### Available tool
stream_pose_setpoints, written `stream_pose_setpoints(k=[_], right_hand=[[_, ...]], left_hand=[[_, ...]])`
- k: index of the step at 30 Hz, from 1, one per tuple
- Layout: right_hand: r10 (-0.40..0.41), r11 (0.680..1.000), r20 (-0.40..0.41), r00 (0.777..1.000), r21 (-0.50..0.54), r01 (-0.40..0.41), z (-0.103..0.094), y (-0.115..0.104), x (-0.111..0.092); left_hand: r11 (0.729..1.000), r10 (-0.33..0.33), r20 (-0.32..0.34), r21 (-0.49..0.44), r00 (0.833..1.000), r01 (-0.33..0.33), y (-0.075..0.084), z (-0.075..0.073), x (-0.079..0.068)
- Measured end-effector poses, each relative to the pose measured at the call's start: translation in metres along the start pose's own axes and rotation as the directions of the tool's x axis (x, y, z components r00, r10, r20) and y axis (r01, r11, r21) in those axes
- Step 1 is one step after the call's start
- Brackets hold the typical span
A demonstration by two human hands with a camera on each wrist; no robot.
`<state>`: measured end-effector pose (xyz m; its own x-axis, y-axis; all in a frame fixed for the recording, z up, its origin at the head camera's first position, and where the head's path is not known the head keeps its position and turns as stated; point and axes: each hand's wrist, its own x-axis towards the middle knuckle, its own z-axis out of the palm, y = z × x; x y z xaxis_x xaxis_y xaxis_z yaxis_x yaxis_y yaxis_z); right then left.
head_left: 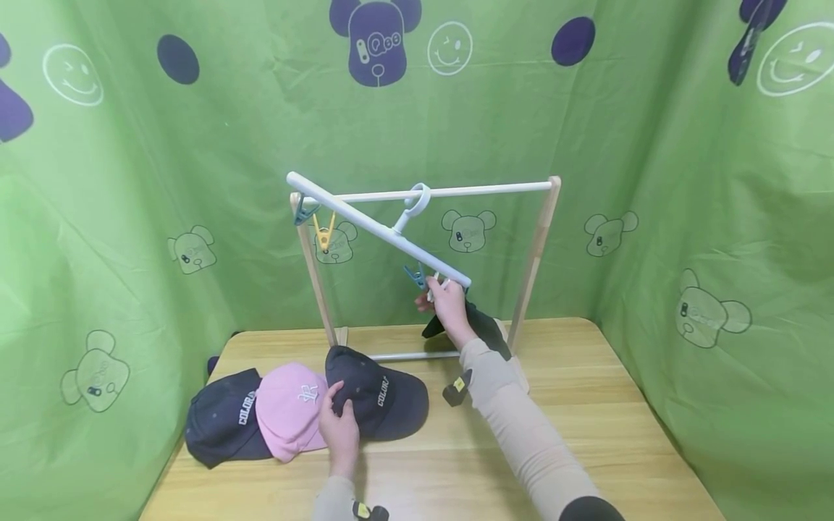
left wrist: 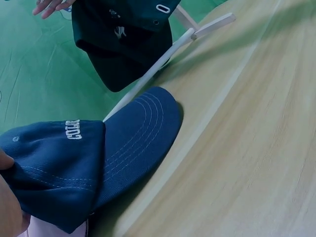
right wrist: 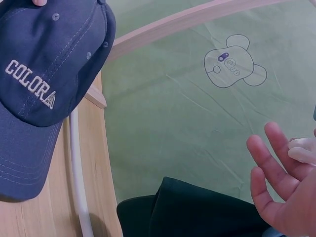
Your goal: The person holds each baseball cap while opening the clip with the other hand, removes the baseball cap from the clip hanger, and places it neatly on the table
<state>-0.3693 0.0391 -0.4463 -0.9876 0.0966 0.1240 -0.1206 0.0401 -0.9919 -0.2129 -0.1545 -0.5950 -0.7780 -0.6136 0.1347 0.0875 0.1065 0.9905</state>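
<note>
Below the tilted hanger (head_left: pixel 361 217), left hand (head_left: pixel 340 433) grips a navy cap (head_left: pixel 380 400); right hand's (head_left: pixel 448 307) fingers pinch a white clip (right wrist: pixel 301 152), probably steadying the hanger's low end.

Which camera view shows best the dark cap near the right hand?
The left wrist view: the dark cap appears large and unobstructed there, though the frame crops its top. In the head view, the right arm partly hides it; the right wrist view shows only part, along the bottom edge.
</note>
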Motion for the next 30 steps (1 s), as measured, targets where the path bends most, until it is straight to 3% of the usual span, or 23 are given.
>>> stream_pose_setpoints(k=[11, 30], right_hand=[[0.003, 1.000, 0.000, 1.000, 0.031, -0.003, 0.001, 0.003, 0.002], [0.007, 0.999, -0.002, 1.000, 0.034, -0.007, 0.001, 0.003, 0.002]], left_hand=[[0.999, -0.036, -0.006, 0.032, 0.999, 0.036, -0.013, -0.004, 0.003], [0.992, -0.049, 0.022, 0.116, 0.999, 0.047, -0.016, -0.009, 0.003]])
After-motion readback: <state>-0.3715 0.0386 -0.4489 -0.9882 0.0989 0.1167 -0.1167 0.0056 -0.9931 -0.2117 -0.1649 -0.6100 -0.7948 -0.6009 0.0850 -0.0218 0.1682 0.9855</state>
